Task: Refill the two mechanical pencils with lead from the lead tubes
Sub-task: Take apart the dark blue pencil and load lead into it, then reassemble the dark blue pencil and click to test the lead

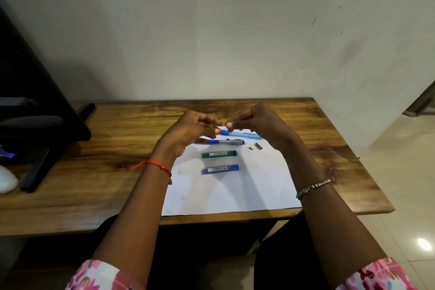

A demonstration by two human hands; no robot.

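Lead pinched between both hands, no pencil picked up yet

Both hands are up in the air above the table (94, 139). The left hand (190, 130) has its fingers curled in. The right hand (256, 125) pinches with its thumb and first finger. A very thin lead (215, 124) seems to run from one hand to the other. It is too thin to tell which hand holds it harder.

Under the hands is a white paper (235, 190). The light blue pencil (246, 134) lies right below the fingertips. The dark blue pencil (226, 141) lies just beside it, closer to the person. Closer still lie the green lead tube (219, 154) and then the blue lead tube (220, 169). Two small caps (258, 146) sit below the right hand, near the end of the dark blue pencil.

It looks like the lead is out of its tube and must now go into a pencil. For that, one hand would need to let go and pick up a pencil with its open end up. The other hand should hold the lead softly, because it can snap. The hole is tiny, so the lead must go in straight
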